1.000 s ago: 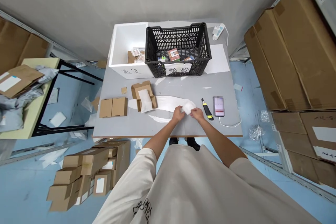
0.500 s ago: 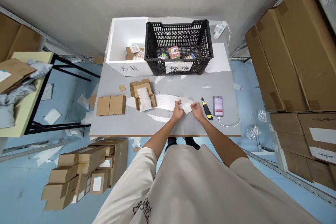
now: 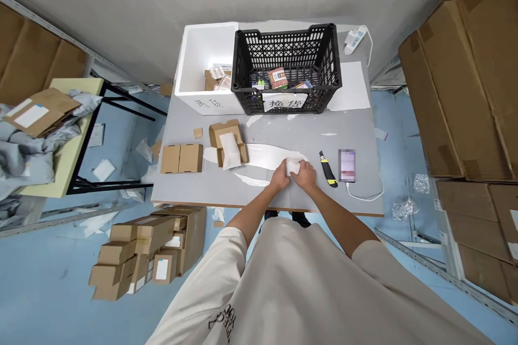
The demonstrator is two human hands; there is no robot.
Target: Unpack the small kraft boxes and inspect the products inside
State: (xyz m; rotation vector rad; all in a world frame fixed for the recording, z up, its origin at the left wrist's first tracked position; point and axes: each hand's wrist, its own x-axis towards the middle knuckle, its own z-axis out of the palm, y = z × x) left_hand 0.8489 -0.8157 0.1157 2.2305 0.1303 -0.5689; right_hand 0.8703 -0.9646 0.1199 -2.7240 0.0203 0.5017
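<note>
Head view, looking down: both hands work at a small white packet [image 3: 293, 166] on the table [image 3: 218, 188], in front of the black crate [image 3: 329, 96]. The left hand [image 3: 279, 176] and right hand [image 3: 306, 175] hold it from either side, fingers curled nearly closed around its edges; how firmly they press is hidden. The step in hand seems to be gathering or folding the packet; the next move probably calls for an even, two-sided hold, as it looks soft.

The crate is stiff plastic lattice. Against its left side stands a smooth white foam bin [image 3: 208, 102]. In front and left of the crate, an open cardboard box [image 3: 223, 129] bears a flat, crinkled white pouch [image 3: 230, 151]; farther left sit two plain, square-edged boxes [image 3: 182, 159]. In front and right of the crate lie a slim black-and-yellow knife [image 3: 328, 170] and a flat, glossy phone [image 3: 347, 164].
</note>
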